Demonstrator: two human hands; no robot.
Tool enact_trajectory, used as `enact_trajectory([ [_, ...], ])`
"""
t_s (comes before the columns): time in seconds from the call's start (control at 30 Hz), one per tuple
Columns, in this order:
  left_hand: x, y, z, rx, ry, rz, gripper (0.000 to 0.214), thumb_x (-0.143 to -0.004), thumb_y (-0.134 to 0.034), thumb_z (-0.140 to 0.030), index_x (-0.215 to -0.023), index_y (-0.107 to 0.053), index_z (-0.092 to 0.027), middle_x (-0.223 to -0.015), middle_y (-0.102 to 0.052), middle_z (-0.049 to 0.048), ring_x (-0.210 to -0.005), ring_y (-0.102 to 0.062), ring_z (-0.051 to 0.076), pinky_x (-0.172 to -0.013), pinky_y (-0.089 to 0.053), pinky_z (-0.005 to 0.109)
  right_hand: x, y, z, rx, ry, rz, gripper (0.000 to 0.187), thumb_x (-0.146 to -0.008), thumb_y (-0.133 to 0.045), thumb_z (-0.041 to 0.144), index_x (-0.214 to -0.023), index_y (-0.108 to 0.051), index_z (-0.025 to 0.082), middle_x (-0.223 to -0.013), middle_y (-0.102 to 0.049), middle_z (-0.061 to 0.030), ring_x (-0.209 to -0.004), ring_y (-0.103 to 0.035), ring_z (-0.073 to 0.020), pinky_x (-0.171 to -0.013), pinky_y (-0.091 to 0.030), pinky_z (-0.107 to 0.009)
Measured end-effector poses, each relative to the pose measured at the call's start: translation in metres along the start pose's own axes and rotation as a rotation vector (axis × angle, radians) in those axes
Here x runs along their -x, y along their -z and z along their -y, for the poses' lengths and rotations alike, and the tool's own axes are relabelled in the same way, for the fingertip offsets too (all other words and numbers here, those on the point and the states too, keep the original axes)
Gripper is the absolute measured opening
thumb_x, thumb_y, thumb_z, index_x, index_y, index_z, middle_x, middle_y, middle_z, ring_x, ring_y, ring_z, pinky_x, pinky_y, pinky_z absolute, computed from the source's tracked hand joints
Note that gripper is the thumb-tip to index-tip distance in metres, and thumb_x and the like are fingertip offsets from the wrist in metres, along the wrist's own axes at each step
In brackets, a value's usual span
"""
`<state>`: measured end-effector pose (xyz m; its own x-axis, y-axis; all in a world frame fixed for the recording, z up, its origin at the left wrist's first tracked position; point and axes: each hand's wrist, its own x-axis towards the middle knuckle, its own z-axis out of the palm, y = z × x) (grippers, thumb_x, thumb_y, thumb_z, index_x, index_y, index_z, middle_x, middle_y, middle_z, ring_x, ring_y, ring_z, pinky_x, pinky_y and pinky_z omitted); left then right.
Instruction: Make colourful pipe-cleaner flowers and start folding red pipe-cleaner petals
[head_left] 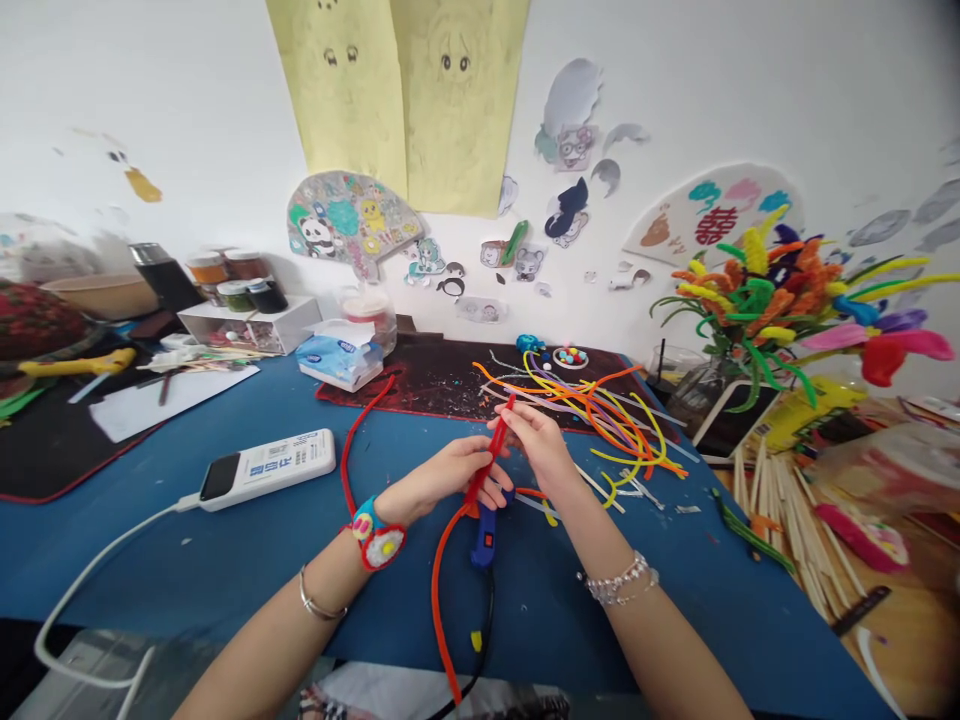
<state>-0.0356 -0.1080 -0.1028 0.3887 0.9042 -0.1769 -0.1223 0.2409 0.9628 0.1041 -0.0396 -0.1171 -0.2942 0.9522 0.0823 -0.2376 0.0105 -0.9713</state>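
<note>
Both of my hands meet over the middle of the blue table mat, on a bundle of red pipe cleaners (486,465). My left hand (457,470) pinches the bundle lower down, some of its fingers spread beneath. Higher up, the fingertips of my right hand (529,430) close on its upper end. Just below lies a blue glue gun (484,540) with a red switch and a black cord. An orange pipe cleaner (439,590) curves down toward the front edge. Left of my hands, a red pipe cleaner (348,450) runs from the wrist toward the back.
Loose coloured pipe cleaners (592,400) lie at the back right, near a small dish of pompoms (571,357). A white power bank (270,468) with a cable is at left, below a tissue pack (341,357). Pipe-cleaner flowers (772,290) and wooden sticks (787,530) are at right.
</note>
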Motion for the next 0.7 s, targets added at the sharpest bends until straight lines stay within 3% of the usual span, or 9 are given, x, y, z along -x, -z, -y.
enact_trajectory([
  [0.43, 0.008, -0.004, -0.003, 0.084, -0.015, 0.051, 0.028, -0.078, -0.058, -0.023, -0.103, -0.048, -0.015, -0.077, -0.064, 0.0063, -0.060, -0.063, 0.014, -0.058, -0.052, 0.027, 0.002, 0.004, 0.005, -0.023, 0.050, 0.014, 0.032, -0.069, -0.064, 0.023, -0.101, -0.068, 0.019, -0.085, -0.071, -0.0041, -0.080, -0.062, -0.0176, -0.073, -0.050, -0.032],
  [0.6, 0.012, -0.002, -0.006, 0.228, 0.000, 0.101, 0.022, -0.076, -0.057, -0.015, -0.097, -0.051, -0.015, -0.066, -0.051, -0.0021, -0.044, -0.041, 0.003, -0.042, -0.031, 0.016, 0.003, 0.001, 0.008, -0.049, 0.073, -0.021, 0.032, -0.068, -0.064, 0.020, -0.099, -0.069, 0.021, -0.083, -0.069, -0.0021, -0.082, -0.061, -0.0176, -0.074, -0.049, -0.031],
  [0.7, 0.010, 0.000, -0.006, 0.311, 0.046, 0.117, 0.019, -0.078, -0.055, -0.015, -0.097, -0.054, -0.015, -0.062, -0.042, -0.0047, -0.042, -0.028, 0.001, -0.040, -0.020, 0.015, 0.002, 0.001, 0.008, -0.069, 0.086, -0.036, 0.029, -0.068, -0.064, 0.020, -0.097, -0.069, 0.021, -0.082, -0.069, -0.0017, -0.081, -0.062, -0.0168, -0.076, -0.049, -0.032],
])
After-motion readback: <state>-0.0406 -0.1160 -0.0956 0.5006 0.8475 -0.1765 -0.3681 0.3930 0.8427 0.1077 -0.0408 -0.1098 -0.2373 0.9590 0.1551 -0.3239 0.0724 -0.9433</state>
